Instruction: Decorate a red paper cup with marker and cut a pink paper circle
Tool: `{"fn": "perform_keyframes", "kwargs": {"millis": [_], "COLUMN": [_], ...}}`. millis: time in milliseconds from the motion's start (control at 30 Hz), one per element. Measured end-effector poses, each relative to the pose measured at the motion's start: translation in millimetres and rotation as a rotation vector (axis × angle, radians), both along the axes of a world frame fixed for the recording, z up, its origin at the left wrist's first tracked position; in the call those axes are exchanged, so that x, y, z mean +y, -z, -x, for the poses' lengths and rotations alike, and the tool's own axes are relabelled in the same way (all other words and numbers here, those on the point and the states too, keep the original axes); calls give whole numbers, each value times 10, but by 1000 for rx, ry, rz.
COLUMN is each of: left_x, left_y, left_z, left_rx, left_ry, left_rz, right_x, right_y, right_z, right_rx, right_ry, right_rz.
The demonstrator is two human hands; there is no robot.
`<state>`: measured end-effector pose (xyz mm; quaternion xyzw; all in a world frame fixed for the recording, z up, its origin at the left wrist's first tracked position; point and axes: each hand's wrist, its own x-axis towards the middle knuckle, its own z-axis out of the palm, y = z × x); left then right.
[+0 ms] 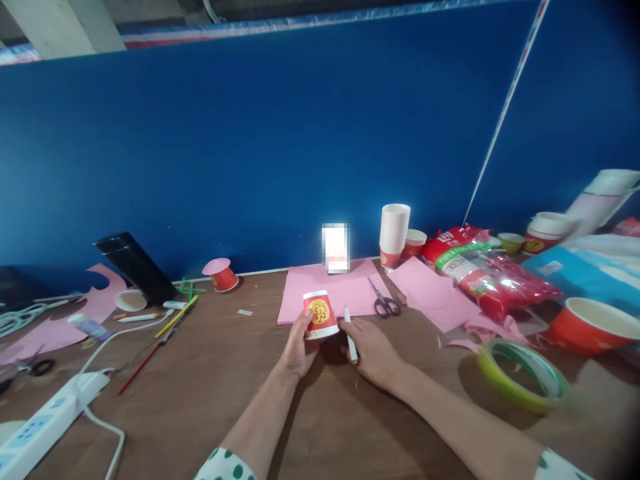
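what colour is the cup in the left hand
The cup is red with a yellow emblem; head view.

Both forearms are bare from the wrists up to the sleeves. The left sleeve point(223, 468) is white cloth scattered with round dark green dots; only its hem shows at the bottom edge of the view. The right sleeve point(556, 467) is the same white, green-dotted cloth, with less of it in sight. The left hand point(299, 351) and right hand point(375, 352) are bare, fingers included.
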<state>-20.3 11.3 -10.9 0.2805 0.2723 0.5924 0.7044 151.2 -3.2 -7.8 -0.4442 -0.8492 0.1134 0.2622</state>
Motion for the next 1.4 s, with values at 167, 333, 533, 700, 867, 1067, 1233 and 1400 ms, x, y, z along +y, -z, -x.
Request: {"fn": "perform_keyframes", "kwargs": {"millis": [167, 333, 533, 700, 867, 1067, 1233, 1400], "left_x": [-13, -12, -4, -13, -10, 11, 17, 36], "left_y": [-18, -26, -41, -70, -98, -84, -71, -58], "left_z": [1, -1, 7, -10, -14, -4, -7, -11], "left_rx": [-8, -8, 1, 9, -28, -44, -31, -35], "left_ry": [21, -3, -36, -52, -43, -35, -55, -58], "left_rz": [-10, 16, 49, 57, 70, 110, 109, 109], "right_x": [5, 8, -12, -68, -148, -226, -248, -268], "right_y": [10, 11, 30, -56, -134, -196, -244, -270], "right_z": [-11, -20, 11, 52, 79, 74, 18, 11], "right_rx": [24, 73, 347, 529, 577, 645, 666, 638], "right_ry": [-16, -18, 64, 54, 57, 55, -23, 33], "right_rz": [-7, -7, -98, -238, -307, -308, -279, -269]}}
